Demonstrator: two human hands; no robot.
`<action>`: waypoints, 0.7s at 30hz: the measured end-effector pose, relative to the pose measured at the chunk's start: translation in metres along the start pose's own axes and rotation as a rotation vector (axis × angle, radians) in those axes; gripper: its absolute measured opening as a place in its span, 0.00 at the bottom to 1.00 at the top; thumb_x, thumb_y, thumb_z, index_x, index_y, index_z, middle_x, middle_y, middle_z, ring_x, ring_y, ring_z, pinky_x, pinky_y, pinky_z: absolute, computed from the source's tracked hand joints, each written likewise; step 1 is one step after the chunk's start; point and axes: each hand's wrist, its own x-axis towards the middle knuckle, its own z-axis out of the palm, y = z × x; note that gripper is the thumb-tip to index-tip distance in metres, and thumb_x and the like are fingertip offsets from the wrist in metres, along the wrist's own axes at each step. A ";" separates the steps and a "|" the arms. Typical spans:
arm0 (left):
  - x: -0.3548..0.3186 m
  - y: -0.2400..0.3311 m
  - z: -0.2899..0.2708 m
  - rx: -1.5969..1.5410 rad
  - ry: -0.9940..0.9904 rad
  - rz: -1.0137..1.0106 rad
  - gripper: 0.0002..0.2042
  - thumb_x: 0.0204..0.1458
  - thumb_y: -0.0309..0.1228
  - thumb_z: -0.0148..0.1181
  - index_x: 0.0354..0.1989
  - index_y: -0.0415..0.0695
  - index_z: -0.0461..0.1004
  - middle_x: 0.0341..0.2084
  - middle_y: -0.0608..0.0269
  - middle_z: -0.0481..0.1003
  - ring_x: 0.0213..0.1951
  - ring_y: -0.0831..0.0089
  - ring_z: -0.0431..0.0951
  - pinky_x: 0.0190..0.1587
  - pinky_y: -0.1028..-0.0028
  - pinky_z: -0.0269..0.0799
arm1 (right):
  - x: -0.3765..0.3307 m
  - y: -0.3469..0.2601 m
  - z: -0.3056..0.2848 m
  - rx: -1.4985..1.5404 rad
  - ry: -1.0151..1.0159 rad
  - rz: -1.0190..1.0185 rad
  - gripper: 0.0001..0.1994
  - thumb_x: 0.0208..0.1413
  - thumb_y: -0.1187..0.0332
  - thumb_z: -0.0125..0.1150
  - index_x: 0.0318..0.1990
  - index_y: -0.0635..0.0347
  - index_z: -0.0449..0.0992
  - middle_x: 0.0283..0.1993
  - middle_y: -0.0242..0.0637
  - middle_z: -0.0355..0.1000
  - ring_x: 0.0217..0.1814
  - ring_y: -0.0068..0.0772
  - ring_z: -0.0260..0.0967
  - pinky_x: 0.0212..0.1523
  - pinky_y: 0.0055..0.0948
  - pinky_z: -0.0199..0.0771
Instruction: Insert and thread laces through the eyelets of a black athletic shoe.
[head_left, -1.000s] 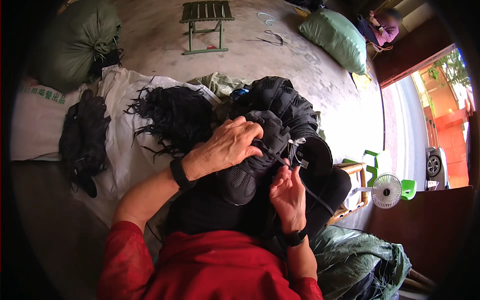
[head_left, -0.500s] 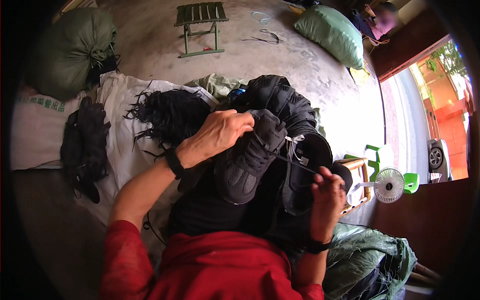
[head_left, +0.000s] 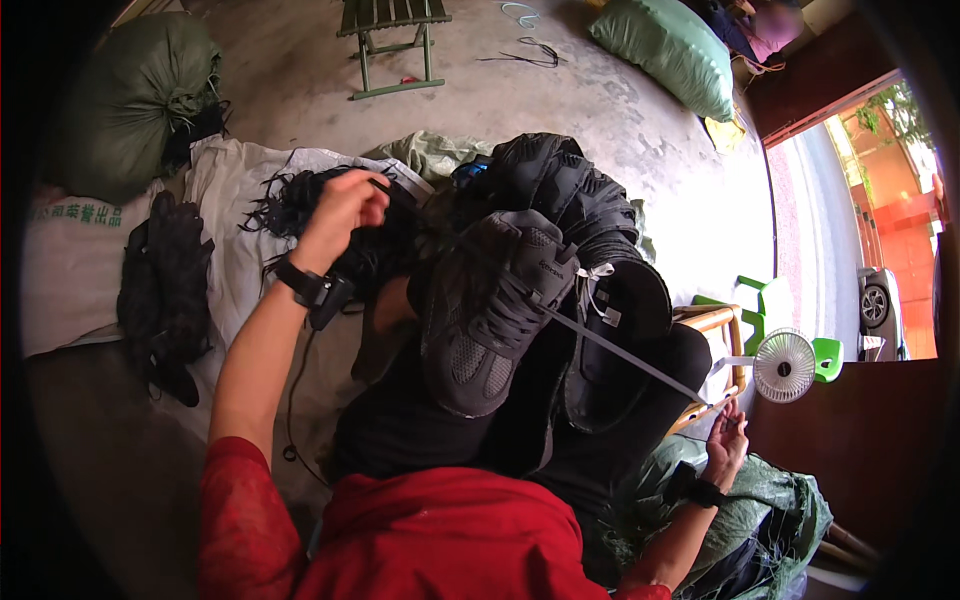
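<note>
A dark grey mesh shoe (head_left: 478, 350) rests on my lap with its toe toward me. From its eyelets a flat dark shoelace (head_left: 625, 353) stretches taut to the lower right. My right hand (head_left: 728, 440) pinches that end, out past my knee. My left hand (head_left: 350, 208) is raised at the upper left with curled fingers; a dark strip shows at its fingertips, apparently the lace's other end. Beside the grey shoe lies a black shoe (head_left: 600, 390), with a white tie and a small tag near its top.
Several black shoes (head_left: 560, 185) are heaped beyond my lap. Loose black laces (head_left: 285, 205) lie on white sacking at left, near black gloves (head_left: 165, 280). A folding stool (head_left: 395, 50) and stuffed green sacks (head_left: 665, 55) stand farther off. A small fan (head_left: 785, 366) is at right.
My left hand has left the shoe and swung up and left. My right hand has moved down and right, drawing the lace out longer and taut.
</note>
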 end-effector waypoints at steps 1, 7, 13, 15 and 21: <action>0.004 -0.003 -0.016 -0.391 -0.114 0.056 0.09 0.60 0.26 0.50 0.46 0.38 0.72 0.38 0.59 0.77 0.36 0.72 0.79 0.41 0.70 0.79 | 0.003 0.000 -0.003 0.154 0.137 0.056 0.13 0.69 0.66 0.44 0.49 0.64 0.72 0.59 0.45 0.72 0.57 0.42 0.71 0.57 0.36 0.77; 0.031 0.029 -0.128 -0.998 -0.095 0.180 0.08 0.60 0.19 0.51 0.45 0.32 0.73 0.36 0.56 0.76 0.33 0.71 0.75 0.37 0.75 0.75 | 0.031 -0.027 -0.082 0.348 0.133 0.109 0.13 0.67 0.72 0.48 0.54 0.69 0.72 0.52 0.42 0.76 0.42 0.32 0.76 0.43 0.26 0.81; 0.004 0.069 -0.084 -0.120 0.352 0.380 0.10 0.60 0.25 0.54 0.48 0.37 0.73 0.33 0.64 0.75 0.26 0.83 0.69 0.28 0.84 0.66 | -0.024 -0.018 -0.013 0.016 -0.040 0.038 0.15 0.67 0.69 0.51 0.59 0.61 0.69 0.45 0.38 0.77 0.29 0.17 0.66 0.27 0.16 0.69; -0.021 0.060 -0.011 0.110 0.207 0.329 0.10 0.59 0.30 0.54 0.47 0.43 0.75 0.30 0.67 0.77 0.24 0.87 0.68 0.25 0.85 0.61 | -0.078 0.017 0.067 -0.568 -0.174 -0.311 0.15 0.68 0.64 0.50 0.57 0.60 0.70 0.40 0.34 0.77 0.24 0.12 0.59 0.23 0.14 0.59; -0.060 0.038 0.126 0.247 -0.173 0.409 0.13 0.64 0.32 0.49 0.52 0.40 0.71 0.29 0.68 0.76 0.25 0.85 0.71 0.28 0.84 0.66 | -0.178 0.101 0.224 -1.072 -0.615 -0.302 0.08 0.65 0.68 0.53 0.46 0.60 0.75 0.27 0.29 0.74 0.22 0.13 0.59 0.24 0.16 0.60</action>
